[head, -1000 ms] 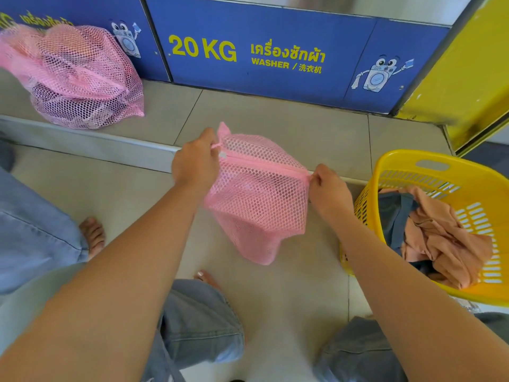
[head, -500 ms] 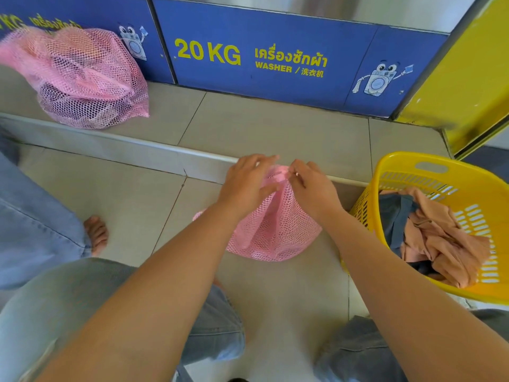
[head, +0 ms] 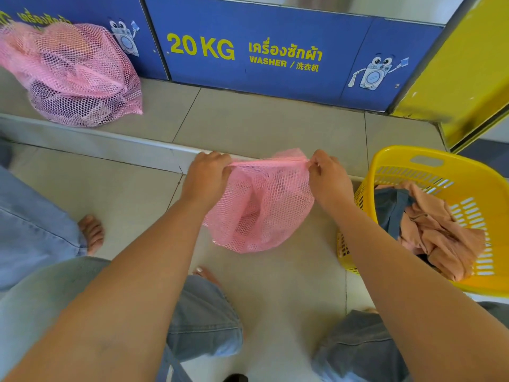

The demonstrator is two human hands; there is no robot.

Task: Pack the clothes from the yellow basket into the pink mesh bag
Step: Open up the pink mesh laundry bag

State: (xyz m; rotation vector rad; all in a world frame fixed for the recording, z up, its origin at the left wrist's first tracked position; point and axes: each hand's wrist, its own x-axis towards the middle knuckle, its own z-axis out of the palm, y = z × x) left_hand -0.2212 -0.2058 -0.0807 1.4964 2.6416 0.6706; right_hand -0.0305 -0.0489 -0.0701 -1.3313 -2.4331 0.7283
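The pink mesh bag hangs in front of you above the tiled floor, just left of the yellow basket. You stretch its top edge taut between your hands: your left hand pinches the left end, fingers clamped on the mesh, and your right hand pinches the right end the same way. Peach and blue-grey clothes lie heaped in the basket. On the raised step at far left sits a second, stuffed pink mesh bag, against the blue washer panel marked "20 KG".
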